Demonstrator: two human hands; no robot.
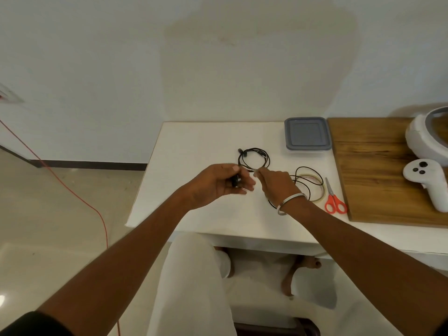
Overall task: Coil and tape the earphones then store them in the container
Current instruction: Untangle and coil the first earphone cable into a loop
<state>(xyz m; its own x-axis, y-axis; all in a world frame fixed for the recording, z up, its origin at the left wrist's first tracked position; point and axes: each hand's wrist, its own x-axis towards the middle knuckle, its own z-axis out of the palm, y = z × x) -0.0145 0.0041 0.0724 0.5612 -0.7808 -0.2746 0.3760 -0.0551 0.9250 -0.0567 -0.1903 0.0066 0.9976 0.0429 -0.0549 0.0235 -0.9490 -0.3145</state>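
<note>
Pinching black earphone cable between left hand and right hand; could spring uncoiled, tape roll at three o'clock untouched.

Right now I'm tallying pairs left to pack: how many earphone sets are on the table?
2: one coiled set behind the hands, one loose set lying over the tape roll.

left grip: curled, holding | right grip: pinching
</note>
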